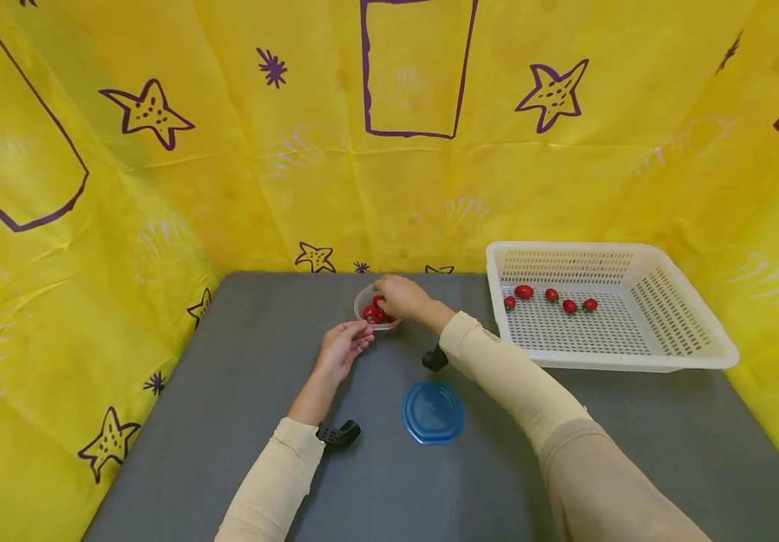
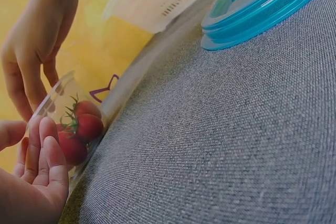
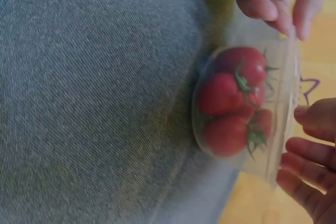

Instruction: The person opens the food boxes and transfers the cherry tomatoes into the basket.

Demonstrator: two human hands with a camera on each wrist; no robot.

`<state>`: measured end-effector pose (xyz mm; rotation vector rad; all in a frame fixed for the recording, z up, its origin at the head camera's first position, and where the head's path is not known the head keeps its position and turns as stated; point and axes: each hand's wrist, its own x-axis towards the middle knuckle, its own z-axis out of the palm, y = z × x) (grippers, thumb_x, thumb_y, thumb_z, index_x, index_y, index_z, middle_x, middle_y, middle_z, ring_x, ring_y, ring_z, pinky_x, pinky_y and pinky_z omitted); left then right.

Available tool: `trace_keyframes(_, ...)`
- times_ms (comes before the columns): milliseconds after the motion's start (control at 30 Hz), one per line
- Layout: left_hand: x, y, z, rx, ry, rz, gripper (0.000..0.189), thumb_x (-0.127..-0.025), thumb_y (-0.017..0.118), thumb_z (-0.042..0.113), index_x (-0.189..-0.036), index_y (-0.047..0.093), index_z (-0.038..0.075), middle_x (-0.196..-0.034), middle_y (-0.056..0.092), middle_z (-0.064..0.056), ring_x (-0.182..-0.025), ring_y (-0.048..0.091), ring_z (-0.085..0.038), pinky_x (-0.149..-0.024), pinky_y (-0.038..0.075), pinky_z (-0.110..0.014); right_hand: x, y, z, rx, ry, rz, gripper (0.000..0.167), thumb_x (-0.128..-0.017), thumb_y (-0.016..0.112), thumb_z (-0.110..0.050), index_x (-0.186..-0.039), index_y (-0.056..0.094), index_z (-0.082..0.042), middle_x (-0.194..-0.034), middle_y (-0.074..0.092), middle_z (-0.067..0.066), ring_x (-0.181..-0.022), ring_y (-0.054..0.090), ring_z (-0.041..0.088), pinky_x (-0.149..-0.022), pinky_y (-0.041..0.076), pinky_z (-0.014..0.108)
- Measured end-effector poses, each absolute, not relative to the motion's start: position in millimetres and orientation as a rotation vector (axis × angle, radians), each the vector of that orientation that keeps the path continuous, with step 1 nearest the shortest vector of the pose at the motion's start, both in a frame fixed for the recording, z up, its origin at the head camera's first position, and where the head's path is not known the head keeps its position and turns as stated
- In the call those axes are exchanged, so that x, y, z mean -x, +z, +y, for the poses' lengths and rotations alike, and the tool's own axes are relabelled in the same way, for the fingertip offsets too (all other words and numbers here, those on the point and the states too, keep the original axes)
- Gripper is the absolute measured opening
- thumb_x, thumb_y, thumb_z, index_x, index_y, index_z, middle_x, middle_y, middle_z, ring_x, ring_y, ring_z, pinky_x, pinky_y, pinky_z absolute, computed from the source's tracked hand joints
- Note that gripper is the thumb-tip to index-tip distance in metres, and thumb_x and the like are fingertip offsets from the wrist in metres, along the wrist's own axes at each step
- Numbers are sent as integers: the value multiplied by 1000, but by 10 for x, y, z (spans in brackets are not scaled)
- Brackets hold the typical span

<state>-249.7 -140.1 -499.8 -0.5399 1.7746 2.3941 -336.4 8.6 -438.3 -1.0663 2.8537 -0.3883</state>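
Observation:
A small clear plastic container [image 1: 357,307] with several red cherry tomatoes [image 3: 226,95] with green stems stands at the back of the table. My left hand [image 1: 342,348] pinches its near rim between thumb and forefinger, the other fingers loosely bent. Over the far side of the opening is my right hand [image 1: 403,297]; in the right wrist view its loosely bent fingers [image 3: 304,156] are at the rim, and I see no tomato between them. The fingertips are partly hidden in the head view. The round blue lid [image 1: 433,412] lies on the table nearer to me.
A white perforated plastic basket [image 1: 677,324] stands at the back right, with several more cherry tomatoes [image 1: 569,306] on its floor. Behind the grey table [image 1: 281,324] hangs a yellow patterned cloth [image 1: 226,173]. Both wrists carry black straps.

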Motion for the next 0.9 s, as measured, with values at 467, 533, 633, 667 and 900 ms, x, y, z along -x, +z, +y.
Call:
trace_keyframes(467, 2456, -5001, -1407, 415, 2450, 1778, 16, -94, 65, 19, -98, 62, 4, -76, 69, 4, -68, 67, -7, -67, 54, -19, 3350, -4482, -12, 1065, -233, 2857, 21, -93, 59, -11, -110, 66, -1, -106, 64, 14, -95, 57, 26, -88, 52, 35)
trace_keyframes(533, 2464, -4999, -1408, 417, 2451, 1782, 16, -93, 65, 20, -98, 63, 5, -76, 69, 3, -68, 67, -7, -67, 54, -19, 3353, -4475, -13, 1053, -216, 2867, 21, -93, 59, -11, -110, 67, -1, -107, 63, 15, -94, 57, 27, -88, 52, 35)
trace_keyframes(633, 2494, -4988, -1396, 467, 2426, 1793, 15, -95, 63, 18, -101, 61, 4, -76, 68, 4, -68, 66, -7, -68, 54, -19, 3350, -4468, -15, 1023, -191, 2878, 20, -92, 59, -9, -108, 68, 0, -109, 63, 16, -94, 58, 27, -89, 52, 36)
trace_keyframes(667, 2510, -4996, -1394, 484, 2419, 1789, 15, -95, 62, 17, -102, 61, 4, -76, 69, 4, -68, 66, -7, -68, 54, -19, 3347, -4470, -19, 1012, -183, 2882, 20, -91, 60, -8, -107, 69, 0, -110, 64, 16, -95, 59, 28, -90, 52, 37)
trace_keyframes(900, 2513, -5009, -1387, 531, 2400, 1770, 11, -97, 58, 12, -102, 59, 2, -72, 68, 5, -66, 66, -7, -66, 54, -18, 3303, -4534, -57, 993, -164, 2861, 15, -89, 65, -11, -101, 69, -2, -94, 68, 10, -83, 57, 24, -85, 52, 33)
